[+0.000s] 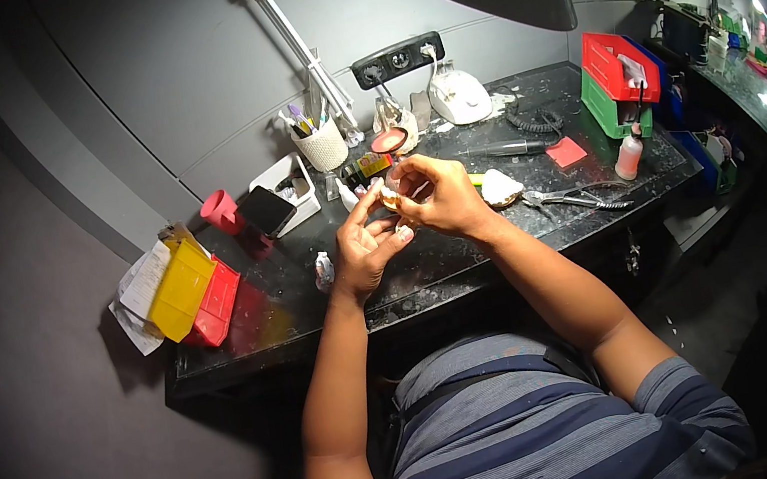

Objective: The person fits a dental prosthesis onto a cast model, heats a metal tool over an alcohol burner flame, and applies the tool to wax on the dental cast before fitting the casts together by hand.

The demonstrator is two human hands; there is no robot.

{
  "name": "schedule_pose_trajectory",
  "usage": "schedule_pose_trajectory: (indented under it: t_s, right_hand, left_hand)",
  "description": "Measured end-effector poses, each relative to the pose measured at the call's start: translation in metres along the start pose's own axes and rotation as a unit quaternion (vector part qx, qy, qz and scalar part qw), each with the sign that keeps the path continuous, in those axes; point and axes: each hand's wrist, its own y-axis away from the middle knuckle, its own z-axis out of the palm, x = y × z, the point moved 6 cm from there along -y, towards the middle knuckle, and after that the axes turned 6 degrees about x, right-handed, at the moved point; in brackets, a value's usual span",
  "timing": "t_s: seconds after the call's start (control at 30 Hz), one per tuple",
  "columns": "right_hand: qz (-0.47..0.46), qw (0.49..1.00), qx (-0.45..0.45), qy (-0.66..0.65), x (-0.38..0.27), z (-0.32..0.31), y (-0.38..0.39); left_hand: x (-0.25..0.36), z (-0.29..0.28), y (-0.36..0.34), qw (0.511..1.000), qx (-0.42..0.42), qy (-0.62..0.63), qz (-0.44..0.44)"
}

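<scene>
Whitish small piece [389, 198], I'm pinching it — left fingers [364, 209], right fingers [414, 165] close together, above the black tabletop [296, 295]

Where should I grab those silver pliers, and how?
Best, I'd say, is gripping the silver pliers by their handles, coming from above and the right: they lie on the table, handles spread rightward, head pointing left.

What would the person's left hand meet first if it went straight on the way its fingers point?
The left hand seems to touch the small piece, so that comes first; the right hand looks next, though depth is unclear.
</scene>
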Motion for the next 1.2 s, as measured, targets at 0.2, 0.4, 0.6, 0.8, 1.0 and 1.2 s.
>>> schedule_pose_trajectory:
  t_s: [0.2,0.4,0.6,0.8,1.0,1.2]
  right_hand:
    - [-0.006,1.000,-0.002,0.005,0.002,0.001,0.000]
    - [-0.014,1.000,0.011,0.001,0.000,-0.001,-0.001]
    - [-0.004,1.000,0.015,-0.005,-0.004,-0.002,0.000]
    - [-0.004,1.000,-0.005,-0.005,0.000,-0.001,0.000]
    - [-0.048,0.999,0.019,0.012,-0.009,-0.006,0.000]
    - [0.017,0.998,0.009,-0.058,0.001,-0.004,0.002]
  left_hand:
    - [0.000,0.001,0.000,1.000,-0.001,-0.008,-0.001]
    - [0.001,0.001,0.000,1.000,-0.002,-0.019,0.006]
    - [0.002,0.000,0.001,1.000,0.001,-0.010,0.003]
    - [0.004,0.001,0.001,1.000,0.001,-0.006,0.002]
    - [0.003,-0.002,0.001,1.000,-0.010,0.006,0.003]
    - [0.006,0.002,0.002,1.000,-0.014,0.017,-0.001]
